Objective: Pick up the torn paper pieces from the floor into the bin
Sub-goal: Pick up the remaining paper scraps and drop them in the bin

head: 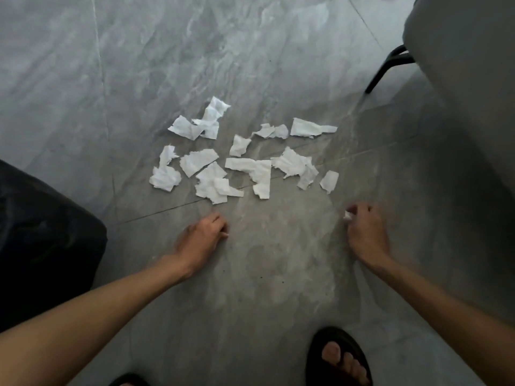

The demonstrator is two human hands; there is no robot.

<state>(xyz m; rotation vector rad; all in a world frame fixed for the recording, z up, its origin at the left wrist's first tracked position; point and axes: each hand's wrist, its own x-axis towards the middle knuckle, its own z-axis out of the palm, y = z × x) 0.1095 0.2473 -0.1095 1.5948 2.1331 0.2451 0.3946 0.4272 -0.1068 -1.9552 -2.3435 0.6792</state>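
White torn paper pieces (260,168) lie scattered on the grey tiled floor (278,260) just ahead of both your hands. There are more than a dozen, and several overlap. Your right hand (365,232) has its fingers curled and pinches a small scrap (347,216) at the fingertips. Your left hand (202,235) is curled low near the floor, close to the nearest piece. A pale speck shows at its fingertips, but the view is too soft there, so I cannot tell whether it holds paper or nothing. The bin (41,232), dark and bag-lined, sits to your left, well apart from the right hand.

The main risk, as I judge it, is that the light scrap slips out during the long carry across your body to the bin, since a fingertip pinch on thin paper gives little hold. Gather more into the palm before you travel. Thin pieces lying flat on smooth tile may resist a pinch, and dragging them could tear them smaller. A quick sweep of the arm could waft the loose ones toward the chair (459,65) on your right, where they would be harder to reach. Mind your sandal (337,355) too: a step forward could tread on strays.
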